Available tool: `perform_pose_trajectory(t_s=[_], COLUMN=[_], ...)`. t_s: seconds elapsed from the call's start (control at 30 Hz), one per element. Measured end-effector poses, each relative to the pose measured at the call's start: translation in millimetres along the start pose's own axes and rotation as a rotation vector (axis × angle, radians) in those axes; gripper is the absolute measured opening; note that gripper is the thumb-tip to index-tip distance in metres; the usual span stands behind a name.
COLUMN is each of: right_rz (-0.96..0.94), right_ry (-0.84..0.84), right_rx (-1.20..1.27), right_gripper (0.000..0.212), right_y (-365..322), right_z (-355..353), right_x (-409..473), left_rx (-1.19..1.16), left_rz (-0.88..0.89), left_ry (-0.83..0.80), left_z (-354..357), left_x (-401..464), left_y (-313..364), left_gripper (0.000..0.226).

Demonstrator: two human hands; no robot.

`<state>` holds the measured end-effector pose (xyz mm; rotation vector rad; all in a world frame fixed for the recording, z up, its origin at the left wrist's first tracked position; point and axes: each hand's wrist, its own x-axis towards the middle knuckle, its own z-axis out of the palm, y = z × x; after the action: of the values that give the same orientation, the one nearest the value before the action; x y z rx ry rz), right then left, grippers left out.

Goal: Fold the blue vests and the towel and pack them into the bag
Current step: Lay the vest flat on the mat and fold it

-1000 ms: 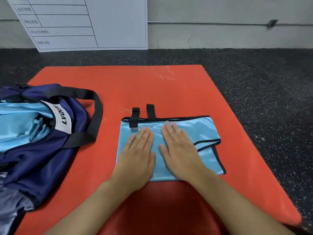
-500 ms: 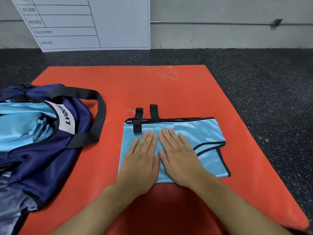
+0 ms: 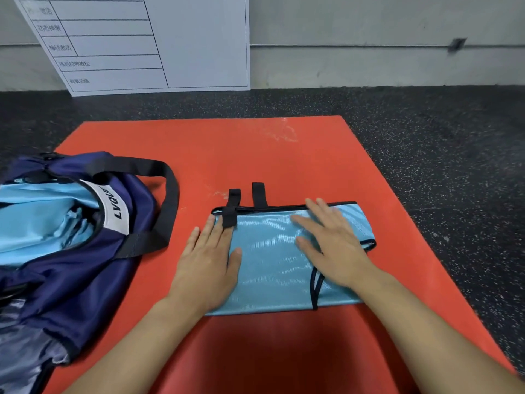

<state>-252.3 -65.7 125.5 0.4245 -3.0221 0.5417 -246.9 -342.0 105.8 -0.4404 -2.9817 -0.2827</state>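
Observation:
A folded light-blue vest [image 3: 272, 260] with black trim and two black straps lies flat in the middle of the red mat [image 3: 255, 155]. My left hand [image 3: 208, 260] presses flat on the vest's left edge, fingers straight. My right hand [image 3: 332, 243] lies flat on the vest's right part, fingers spread. To the left, the navy bag [image 3: 71, 274] sits open with light-blue fabric [image 3: 37, 217] inside it. Its black handle [image 3: 167, 200] loops onto the mat. No towel can be told apart.
Dark speckled floor [image 3: 440, 166] surrounds the mat. A white board with a printed table [image 3: 159, 41] leans against the grey wall at the back left. The mat's right edge runs diagonally toward the near right corner.
My hands have slid apart over the vest, the left toward its left edge and the right toward its right side. The vest stays in place on the mat.

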Motion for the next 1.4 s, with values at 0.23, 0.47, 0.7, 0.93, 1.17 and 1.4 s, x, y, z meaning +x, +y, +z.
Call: perform_pose_trajectory(t_s=[0.23,0.47,0.7,0.93,1.17,1.4], right_rz=[-0.163,0.037,0.370,0.346,0.239,0.317], right_ry=[-0.138,-0.114,-0.054,-0.129,-0.207,-0.297], right_rx=[0.080,-0.051,-0.173,-0.198,-0.213,-0.177], right_gripper=[0.042,0.049,0.053,0.054,0.078,0.087], right_y=[-14,-4,42,42,14,31], right_z=[8,5,-22,-41,-54,-59], right_x=[40,44,24,-22,-90,-127], left_rx=[-0.003,-0.011,0.013,0.027,-0.023,-0.028], left_rz=[0.055,0.051,0.098,0.141,0.346,0.517], left_ry=[0.022,0.042,0.045,0.033,0.021,-0.057], left_z=[-3,0,-3,-15,-35,-40], left_x=[0,0,-2,-12,-36,-80], left_y=[5,6,11,18,25,45], left_gripper=[0.070,0.068,0.068,0.070,0.067,0.063])
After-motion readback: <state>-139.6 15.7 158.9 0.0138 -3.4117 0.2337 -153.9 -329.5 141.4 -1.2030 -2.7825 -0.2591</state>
